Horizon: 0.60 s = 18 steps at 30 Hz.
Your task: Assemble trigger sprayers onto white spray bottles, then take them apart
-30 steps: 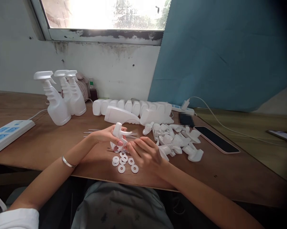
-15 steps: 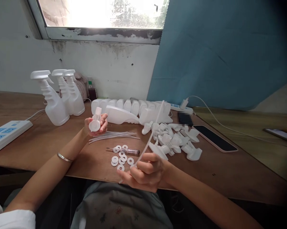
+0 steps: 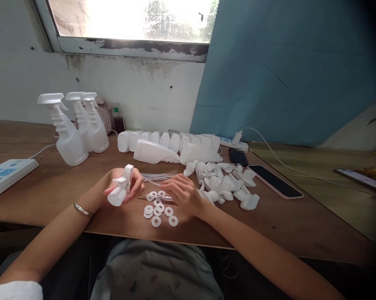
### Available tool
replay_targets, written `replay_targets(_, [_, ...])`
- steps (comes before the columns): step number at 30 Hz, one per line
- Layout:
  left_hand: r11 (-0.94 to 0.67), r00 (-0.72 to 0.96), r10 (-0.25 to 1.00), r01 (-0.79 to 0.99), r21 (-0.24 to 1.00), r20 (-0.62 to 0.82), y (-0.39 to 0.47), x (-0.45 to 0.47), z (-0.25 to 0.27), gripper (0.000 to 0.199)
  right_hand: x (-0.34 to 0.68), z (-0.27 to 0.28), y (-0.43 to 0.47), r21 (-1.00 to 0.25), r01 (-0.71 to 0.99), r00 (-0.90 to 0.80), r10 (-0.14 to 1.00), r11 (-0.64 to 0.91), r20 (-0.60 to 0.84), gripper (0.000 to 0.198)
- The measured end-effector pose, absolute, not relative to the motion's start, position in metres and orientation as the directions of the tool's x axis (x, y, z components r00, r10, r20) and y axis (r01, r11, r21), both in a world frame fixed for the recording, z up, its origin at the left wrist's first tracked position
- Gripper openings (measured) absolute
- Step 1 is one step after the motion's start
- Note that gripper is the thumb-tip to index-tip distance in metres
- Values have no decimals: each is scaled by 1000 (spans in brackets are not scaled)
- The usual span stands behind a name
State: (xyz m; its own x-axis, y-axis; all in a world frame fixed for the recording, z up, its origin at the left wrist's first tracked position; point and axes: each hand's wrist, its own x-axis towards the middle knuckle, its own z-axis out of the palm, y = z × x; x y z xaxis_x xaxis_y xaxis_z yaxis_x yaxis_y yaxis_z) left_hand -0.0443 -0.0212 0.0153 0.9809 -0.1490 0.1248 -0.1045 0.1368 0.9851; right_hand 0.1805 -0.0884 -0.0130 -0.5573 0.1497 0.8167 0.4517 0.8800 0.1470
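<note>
My left hand (image 3: 134,185) is closed round a white trigger spray head (image 3: 119,192), its round cap tilted toward me. Palm down, my right hand (image 3: 183,193) is low over the table with fingers stretched to the left. It covers the handle end of a screwdriver (image 3: 155,197), and its fingertips are by the thin white tubes (image 3: 153,178). Whether those fingers touch either is hidden. Several flat white washers (image 3: 155,221) lie just in front of the screwdriver. A heap of white spray heads (image 3: 219,181) is right of my right hand.
White bottles (image 3: 156,152) lie in a row at the back. Three upright spray bottles (image 3: 70,141) stand at left, near a power strip (image 3: 9,175). A phone (image 3: 275,181) and a charger cable (image 3: 269,146) are at right. A dark-filled bottle (image 3: 118,121) stands by the wall.
My right hand has moved up and forward from the table edge to the tubes and screwdriver; the tube it held upright is lowered. My left hand has lowered and turned the spray head.
</note>
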Motion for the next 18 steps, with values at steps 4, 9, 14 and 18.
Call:
replay_targets(4, [187, 977, 181, -148, 971, 114, -25, -38, 14, 49, 175, -20, -77, 103, 657, -540, 372, 747, 755, 11])
replay_targets(9, [220, 724, 687, -297, 929, 69, -27, -28, 9, 38, 179, -11, -86, 24, 745, -529, 569, 666, 629, 12])
replay_targets(14, [353, 528, 843, -403, 844, -101, -22, -21, 12, 23, 185, -1, -99, -73, 737, -592, 694, 672, 410, 15])
replay_targets(18, [409, 447, 876, -491, 769, -180, -17, -22, 14, 16, 189, -1, -98, -128, 721, -631, 721, 681, 288, 13])
